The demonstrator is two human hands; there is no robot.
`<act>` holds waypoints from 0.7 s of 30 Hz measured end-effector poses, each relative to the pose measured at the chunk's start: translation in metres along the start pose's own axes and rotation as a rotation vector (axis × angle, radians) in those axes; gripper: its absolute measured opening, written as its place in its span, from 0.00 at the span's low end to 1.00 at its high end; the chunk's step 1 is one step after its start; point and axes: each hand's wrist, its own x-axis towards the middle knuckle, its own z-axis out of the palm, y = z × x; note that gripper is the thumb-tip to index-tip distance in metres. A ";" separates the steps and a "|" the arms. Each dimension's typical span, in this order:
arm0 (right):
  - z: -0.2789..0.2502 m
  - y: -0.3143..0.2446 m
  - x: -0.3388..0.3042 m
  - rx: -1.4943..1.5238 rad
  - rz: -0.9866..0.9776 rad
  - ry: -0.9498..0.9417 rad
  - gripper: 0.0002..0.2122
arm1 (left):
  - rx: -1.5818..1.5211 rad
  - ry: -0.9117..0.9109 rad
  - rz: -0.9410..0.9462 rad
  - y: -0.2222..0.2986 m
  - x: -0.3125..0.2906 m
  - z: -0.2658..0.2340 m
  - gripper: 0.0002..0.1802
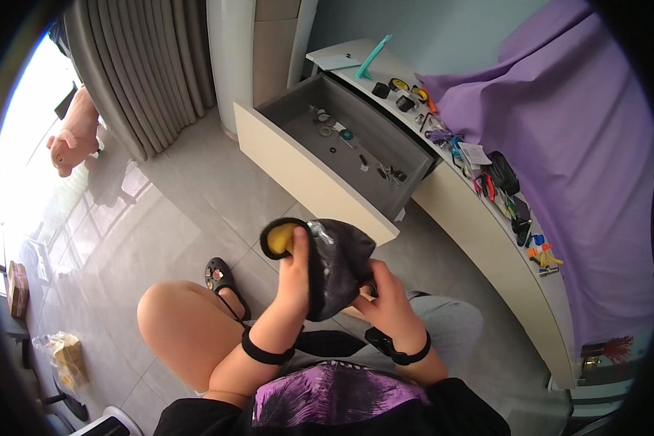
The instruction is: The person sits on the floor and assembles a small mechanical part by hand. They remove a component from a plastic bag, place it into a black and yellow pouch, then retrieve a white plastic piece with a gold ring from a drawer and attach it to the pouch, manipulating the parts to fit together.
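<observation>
Above my lap I hold a soft dark grey pouch (pixel 343 265) with a black edge and a shiny clear patch near its top. My left hand (pixel 293 275) is closed on its left side, the thumb against a round yellow piece with a black rim (pixel 280 238). Whether that piece belongs to the pouch, I cannot tell. My right hand (pixel 391 304) grips the pouch's lower right side, and some of its fingers are hidden behind it. Ahead of my hands is a pulled-out drawer (pixel 309 171) with small metal parts, rolls and other bits inside.
Along the white cabinet top (pixel 450 171) lie pliers (pixel 485 187), tape rolls (pixel 400 85), a teal stand (pixel 373 58) and several small tools. A purple cloth (pixel 559 131) hangs behind them. A pink pig figure (pixel 76 138) and a plastic bag (pixel 67 360) are at the left.
</observation>
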 end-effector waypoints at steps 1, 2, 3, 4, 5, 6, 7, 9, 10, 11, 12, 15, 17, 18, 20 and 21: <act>0.002 0.002 0.002 0.024 -0.043 0.067 0.23 | -0.037 -0.059 -0.045 -0.003 -0.003 0.003 0.31; 0.005 0.005 0.005 0.049 -0.087 0.133 0.22 | -0.054 -0.119 0.004 -0.006 -0.006 0.005 0.25; 0.008 0.008 0.008 0.073 -0.130 0.198 0.21 | -0.092 -0.184 0.015 -0.008 -0.009 0.006 0.20; 0.007 0.009 0.004 0.096 -0.079 0.228 0.17 | -0.044 -0.221 -0.009 -0.008 -0.008 0.006 0.17; 0.008 0.010 0.004 0.088 -0.081 0.261 0.17 | -0.012 -0.275 0.004 -0.009 -0.010 0.007 0.17; 0.009 0.012 0.004 0.086 -0.075 0.289 0.16 | 0.013 -0.325 0.009 -0.010 -0.010 0.007 0.17; 0.009 0.012 0.003 0.081 -0.066 0.324 0.15 | 0.039 -0.376 0.015 -0.010 -0.011 0.008 0.16; 0.011 0.012 0.001 0.118 -0.052 0.427 0.13 | 0.128 -0.510 -0.039 -0.009 -0.010 0.009 0.17; 0.011 0.012 0.001 0.134 -0.044 0.480 0.12 | 0.154 -0.571 -0.048 -0.008 -0.010 0.011 0.20; 0.010 0.012 0.001 0.130 -0.055 0.519 0.11 | 0.200 -0.623 -0.068 -0.007 -0.010 0.013 0.23; 0.009 0.012 0.002 0.126 -0.067 0.558 0.10 | 0.261 -0.615 -0.019 -0.007 -0.010 0.016 0.31; 0.005 0.013 0.003 0.053 -0.102 0.649 0.07 | 0.453 -0.653 0.154 -0.008 -0.008 0.021 0.36; 0.003 0.013 0.002 0.037 -0.122 0.645 0.06 | 0.422 -0.589 0.111 -0.012 -0.006 0.024 0.37; 0.002 0.014 0.001 0.040 -0.123 0.639 0.06 | 0.425 -0.583 0.139 -0.013 -0.005 0.022 0.37; -0.001 0.016 -0.001 0.098 -0.108 0.608 0.05 | 0.399 -0.579 0.176 -0.014 -0.003 0.019 0.36; -0.004 0.017 -0.002 0.096 -0.084 0.623 0.05 | 0.370 -0.582 0.185 -0.013 -0.001 0.016 0.36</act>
